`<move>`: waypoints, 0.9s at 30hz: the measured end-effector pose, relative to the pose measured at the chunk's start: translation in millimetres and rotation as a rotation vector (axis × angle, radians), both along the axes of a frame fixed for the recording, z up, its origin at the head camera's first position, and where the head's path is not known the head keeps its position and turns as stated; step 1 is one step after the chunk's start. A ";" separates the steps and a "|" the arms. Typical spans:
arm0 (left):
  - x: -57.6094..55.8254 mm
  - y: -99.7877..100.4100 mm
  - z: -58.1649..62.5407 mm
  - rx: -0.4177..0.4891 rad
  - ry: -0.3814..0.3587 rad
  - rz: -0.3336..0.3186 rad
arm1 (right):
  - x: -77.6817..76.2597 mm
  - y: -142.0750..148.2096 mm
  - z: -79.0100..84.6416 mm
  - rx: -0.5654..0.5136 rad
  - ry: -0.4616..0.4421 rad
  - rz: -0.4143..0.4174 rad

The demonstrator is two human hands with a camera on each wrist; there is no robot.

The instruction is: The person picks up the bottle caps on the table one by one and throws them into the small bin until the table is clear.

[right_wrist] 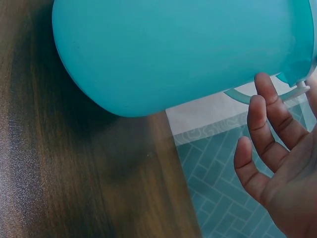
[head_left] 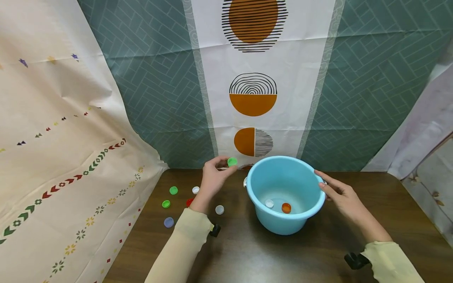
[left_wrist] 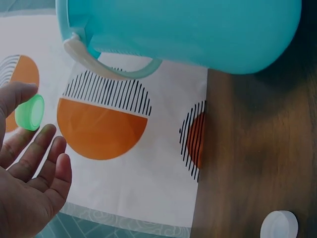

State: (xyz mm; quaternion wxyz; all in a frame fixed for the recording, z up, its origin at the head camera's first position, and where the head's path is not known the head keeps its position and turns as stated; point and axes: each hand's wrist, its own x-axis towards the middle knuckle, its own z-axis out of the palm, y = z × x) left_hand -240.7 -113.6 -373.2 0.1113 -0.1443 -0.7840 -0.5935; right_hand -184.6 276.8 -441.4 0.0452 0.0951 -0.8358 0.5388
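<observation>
My left hand (head_left: pixel 214 177) pinches a green bottle cap (head_left: pixel 232 162) between thumb and index finger, held up to the left of the bucket's rim. In the left wrist view the same green cap (left_wrist: pixel 30 113) shows at the thumb tip, the other fingers loosely bent. The light blue bucket (head_left: pixel 283 224) stands upright on the table, a white cap (head_left: pixel 269 203) and an orange cap (head_left: pixel 286 208) lying on its bottom. At the bucket's right rim, my right hand (head_left: pixel 339 192) holds the edge with thumb and index finger. Its other fingers (right_wrist: pixel 257 111) sit loosely beside the outer wall.
Left of the bucket, the brown table (head_left: pixel 240 255) bears green caps (head_left: pixel 173 190), a blue cap (head_left: pixel 168 222), white caps (head_left: pixel 220 210) and a red cap (head_left: pixel 189 202) partly behind the left wrist. A patterned cloth (head_left: pixel 170 98) hangs behind the table; a cream cloth (head_left: pixel 70 157) hangs at left.
</observation>
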 end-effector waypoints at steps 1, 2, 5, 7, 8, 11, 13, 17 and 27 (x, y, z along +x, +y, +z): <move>0.6 1.5 1.9 -0.005 0.001 -0.002 | 0.1 -0.1 0.2 0.001 -0.001 -0.001; 1.3 3.0 3.9 -0.010 0.000 -0.004 | 0.2 -0.3 0.6 0.001 -0.002 -0.001; 0.7 7.8 6.8 -0.026 -0.002 -0.010 | 0.6 -0.8 1.6 -0.001 -0.009 -0.004; -1.2 11.5 6.5 -0.026 0.000 -0.017 | 0.7 -0.9 2.0 -0.001 -0.012 -0.004; -4.1 13.3 3.7 -0.022 0.004 -0.017 | 0.8 -0.9 2.1 0.000 -0.012 -0.005; -13.5 19.0 -6.0 -0.012 0.020 -0.018 | 1.1 -0.9 1.9 0.006 -0.013 -0.008; -19.1 22.5 -11.8 -0.013 0.032 -0.018 | 1.3 -1.0 1.5 0.007 -0.012 -0.009; -23.2 28.6 -15.6 -0.011 0.045 -0.036 | 2.0 -1.6 1.1 0.004 -0.014 -0.010; -20.9 46.1 -10.5 -0.007 0.058 -0.087 | 4.5 -3.0 1.9 0.009 -0.015 -0.018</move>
